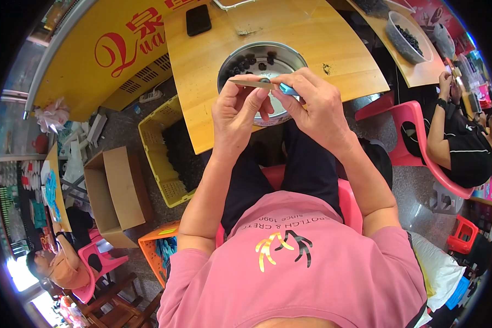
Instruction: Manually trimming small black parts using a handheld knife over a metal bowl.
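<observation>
My right hand [318, 103] is closed round the blue handle of a small knife [287, 89]. Its pointed blade reaches left across the fingertips of my left hand [236, 112]. Those left fingers are curled and pinch a small dark, roundish piece [265, 80] against the blade; the fingers and knife hide most of it. Both hands are over the near side of a round metal bowl [297, 54] on the wooden table. Inside the bowl, several black, lumpy pieces [240, 64] lie toward the far left.
A black phone [198, 21] lies on the table, with dark crumbs [326, 69] to the right. Left of my legs stand a yellow crate [154, 143], a cardboard box [127, 188] and an orange crate [150, 246]. At right, a person sits on a pink chair [407, 117] near a bowl [394, 41].
</observation>
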Available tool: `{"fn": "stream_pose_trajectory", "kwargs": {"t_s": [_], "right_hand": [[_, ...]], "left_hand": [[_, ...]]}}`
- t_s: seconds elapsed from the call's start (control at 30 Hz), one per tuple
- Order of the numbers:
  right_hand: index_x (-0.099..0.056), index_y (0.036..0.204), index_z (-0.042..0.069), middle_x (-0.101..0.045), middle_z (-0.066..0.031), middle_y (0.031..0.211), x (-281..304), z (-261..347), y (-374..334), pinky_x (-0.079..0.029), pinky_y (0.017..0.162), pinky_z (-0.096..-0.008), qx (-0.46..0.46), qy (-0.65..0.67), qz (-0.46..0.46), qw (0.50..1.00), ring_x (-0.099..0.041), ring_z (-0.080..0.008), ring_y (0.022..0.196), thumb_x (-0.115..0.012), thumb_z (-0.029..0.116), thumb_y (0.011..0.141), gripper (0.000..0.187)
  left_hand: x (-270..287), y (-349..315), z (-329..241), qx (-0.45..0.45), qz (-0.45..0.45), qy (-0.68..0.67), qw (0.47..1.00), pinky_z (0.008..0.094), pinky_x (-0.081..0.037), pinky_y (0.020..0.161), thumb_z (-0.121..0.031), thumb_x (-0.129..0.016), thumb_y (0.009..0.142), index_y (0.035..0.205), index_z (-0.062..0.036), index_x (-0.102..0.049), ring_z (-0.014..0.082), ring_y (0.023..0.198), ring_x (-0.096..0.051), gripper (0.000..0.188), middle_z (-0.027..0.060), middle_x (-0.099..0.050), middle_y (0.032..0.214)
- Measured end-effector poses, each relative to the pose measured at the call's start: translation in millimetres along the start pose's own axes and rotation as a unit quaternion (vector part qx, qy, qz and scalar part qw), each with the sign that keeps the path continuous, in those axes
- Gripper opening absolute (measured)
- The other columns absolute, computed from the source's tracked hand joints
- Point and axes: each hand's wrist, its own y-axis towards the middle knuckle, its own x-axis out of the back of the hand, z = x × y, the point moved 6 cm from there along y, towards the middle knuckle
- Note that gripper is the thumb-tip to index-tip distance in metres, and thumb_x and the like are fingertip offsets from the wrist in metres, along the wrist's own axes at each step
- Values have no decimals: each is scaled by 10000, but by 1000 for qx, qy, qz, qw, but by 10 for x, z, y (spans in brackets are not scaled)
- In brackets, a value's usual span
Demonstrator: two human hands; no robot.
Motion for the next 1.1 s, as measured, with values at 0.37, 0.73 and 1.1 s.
{"fn": "stream_pose_trajectory", "kwargs": {"t_s": [0.37,0.73,1.1], "right_hand": [[-677,1021,43,-627,-103,825,58,-27,35,-461,551,-320,40,-20,-19,999,-578,-231,622,-704,102,828,204],[-671,958,12,-623,-1,782,-98,-211,-36,-430,651,-217,-255,304,48,917,-558,-59,736,-673,263,918,254],[-656,900,47,-589,25,727,-404,-1,-129,-323,507,-183,-352,559,79,746,-430,-25,558,-689,285,903,240]], "left_hand": [[19,41,-60,-33,10,98,995,208,-467,584,-36,-611,931,1063,4,-582,82,672,-575,141,29,-612,836],[40,32,-41,-24,19,46,998,209,-480,544,43,-636,880,1031,43,-660,114,680,-624,153,68,-610,882],[146,-187,-336,-109,57,142,982,213,-533,623,117,-662,813,1001,23,-678,120,732,-624,211,81,-610,928]]}}
